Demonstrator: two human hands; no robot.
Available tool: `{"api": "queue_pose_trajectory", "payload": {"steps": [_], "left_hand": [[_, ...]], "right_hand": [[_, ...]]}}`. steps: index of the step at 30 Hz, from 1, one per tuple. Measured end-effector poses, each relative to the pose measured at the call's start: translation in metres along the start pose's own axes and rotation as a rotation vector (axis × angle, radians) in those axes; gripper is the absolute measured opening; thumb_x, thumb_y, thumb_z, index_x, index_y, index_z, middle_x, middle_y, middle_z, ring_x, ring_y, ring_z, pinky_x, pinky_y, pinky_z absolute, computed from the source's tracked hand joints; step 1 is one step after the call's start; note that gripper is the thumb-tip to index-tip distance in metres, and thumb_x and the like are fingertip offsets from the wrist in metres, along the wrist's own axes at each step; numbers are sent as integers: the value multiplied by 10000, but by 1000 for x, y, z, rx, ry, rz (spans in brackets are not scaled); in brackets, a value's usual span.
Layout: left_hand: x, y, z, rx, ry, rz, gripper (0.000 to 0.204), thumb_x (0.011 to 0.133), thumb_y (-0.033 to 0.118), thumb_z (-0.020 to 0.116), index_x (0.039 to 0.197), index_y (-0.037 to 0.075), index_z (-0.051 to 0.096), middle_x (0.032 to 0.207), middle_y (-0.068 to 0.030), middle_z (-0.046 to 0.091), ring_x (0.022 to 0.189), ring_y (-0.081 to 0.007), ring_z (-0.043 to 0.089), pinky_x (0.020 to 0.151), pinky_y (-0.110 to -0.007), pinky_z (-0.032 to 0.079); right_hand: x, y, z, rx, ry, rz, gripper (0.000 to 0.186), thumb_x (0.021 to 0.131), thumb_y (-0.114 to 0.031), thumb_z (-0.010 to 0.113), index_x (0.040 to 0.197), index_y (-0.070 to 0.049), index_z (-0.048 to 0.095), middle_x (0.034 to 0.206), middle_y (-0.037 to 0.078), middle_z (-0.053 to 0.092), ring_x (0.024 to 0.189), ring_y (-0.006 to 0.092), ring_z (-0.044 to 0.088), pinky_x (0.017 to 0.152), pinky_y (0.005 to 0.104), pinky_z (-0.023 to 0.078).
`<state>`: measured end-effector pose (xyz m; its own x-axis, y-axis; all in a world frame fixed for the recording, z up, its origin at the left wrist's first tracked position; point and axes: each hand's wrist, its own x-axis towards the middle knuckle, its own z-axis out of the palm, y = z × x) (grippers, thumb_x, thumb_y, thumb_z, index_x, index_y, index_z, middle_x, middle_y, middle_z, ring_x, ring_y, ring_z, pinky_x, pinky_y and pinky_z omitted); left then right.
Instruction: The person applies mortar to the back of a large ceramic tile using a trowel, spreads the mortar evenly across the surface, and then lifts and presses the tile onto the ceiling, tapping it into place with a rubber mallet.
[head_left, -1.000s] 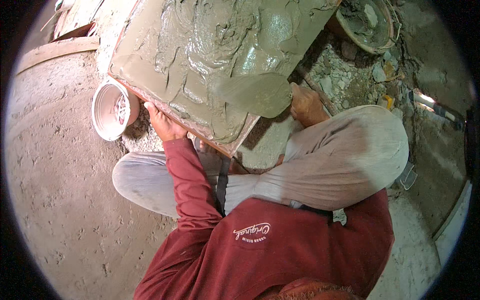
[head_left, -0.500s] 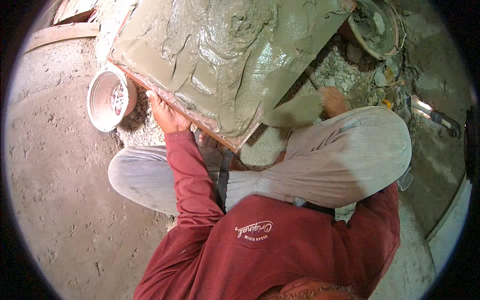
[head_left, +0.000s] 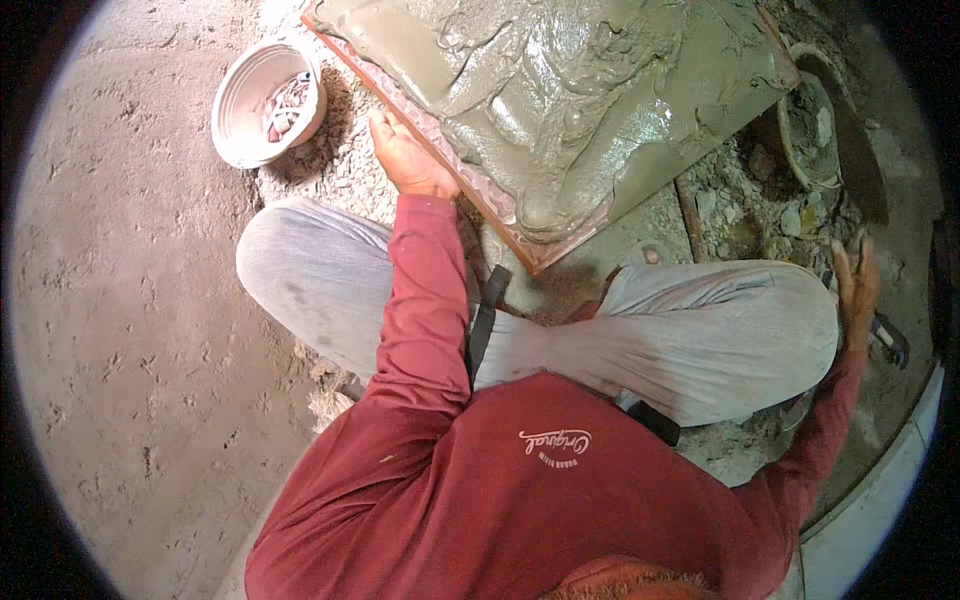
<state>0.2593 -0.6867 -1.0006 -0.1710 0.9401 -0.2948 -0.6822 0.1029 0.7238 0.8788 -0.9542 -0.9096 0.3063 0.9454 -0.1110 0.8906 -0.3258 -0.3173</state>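
A large tile (head_left: 485, 205), orange-brown along its edge, lies tilted in front of me with a thick layer of wet grey mortar (head_left: 590, 90) over its face. My left hand (head_left: 410, 160) grips the tile's left edge, fingers partly hidden beneath it. Out past my right knee, my right hand (head_left: 856, 285) is closed at the lower end of a trowel (head_left: 855, 145); the handle itself is hidden. The trowel's dark, mortar-smeared blade points away from me, beside a round mortar bucket (head_left: 790, 110).
A white plastic bucket (head_left: 240, 110) holding small pale pieces stands left of the tile. Gravel and rubble (head_left: 345, 170) lie under and around the tile. Rough concrete floor (head_left: 140, 250) spreads to the left. A dark tool (head_left: 888, 340) lies beyond my right hand.
My right hand and the trowel have swung from the tile's near right edge out to the far right, beside the mortar bucket. My left hand stays on the tile edge. The view has shifted.
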Motion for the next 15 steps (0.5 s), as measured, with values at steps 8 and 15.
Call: {"api": "queue_pose_trajectory", "payload": {"steps": [8, 15], "left_hand": [[-13, 5, 25, 12, 77, 12, 685, 1033, 555, 293, 1468, 31, 364, 1441, -137, 469, 1311, -275, 461, 1130, -401, 322], [-8, -3, 26, 15, 119, 5, 609, 1026, 488, 329, 1419, 31, 421, 1366, -115, 518, 1256, -251, 499, 1102, -375, 352]], "right_hand": [[95, -256, -89, -100, -587, 210, 677, 894, -348, 726, 1413, 19, 493, 1369, 210, 571, 1266, 270, 552, 1061, 392, 419], [80, -218, -76, 194, -751, 339, 668, 869, -322, 732, 1423, -31, 498, 1180, 92, 606, 930, 188, 579, 787, 308, 487]]}}
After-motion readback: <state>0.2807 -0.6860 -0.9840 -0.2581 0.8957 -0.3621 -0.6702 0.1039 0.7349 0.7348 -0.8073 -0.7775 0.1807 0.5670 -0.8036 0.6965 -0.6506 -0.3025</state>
